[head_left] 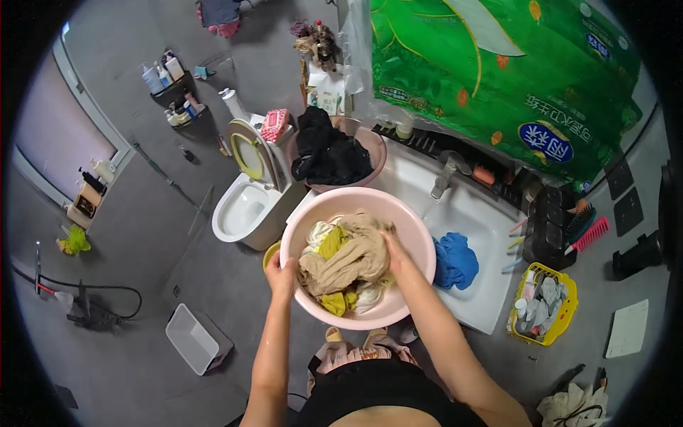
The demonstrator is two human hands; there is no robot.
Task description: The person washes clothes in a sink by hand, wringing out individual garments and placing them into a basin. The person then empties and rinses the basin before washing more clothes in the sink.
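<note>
A pale pink washbasin (pixel 420 242) sits in front of me, partly over the sink's left side. My left hand (pixel 279 276) is closed on its left rim, with some fingers hidden. In the basin lie a crumpled beige garment (pixel 348 260), mustard-yellow cloth (pixel 334 304) and white cloth (pixel 368 297). My right hand (pixel 395 255) reaches over the right rim and is closed at the beige garment's right edge, fingertips partly covered by the fabric. A blue wet-looking cloth (pixel 455 261) lies bunched in the white sink (pixel 487 285), just right of the basin.
Behind the washbasin, another pink basin (pixel 377 151) holds black clothes (pixel 331 153). A toilet (pixel 245 210) with raised lid stands at left. The faucet (pixel 445 178) rises behind the sink. At right hangs a yellow basket (pixel 565 313); a grey bin (pixel 196 341) stands on the floor.
</note>
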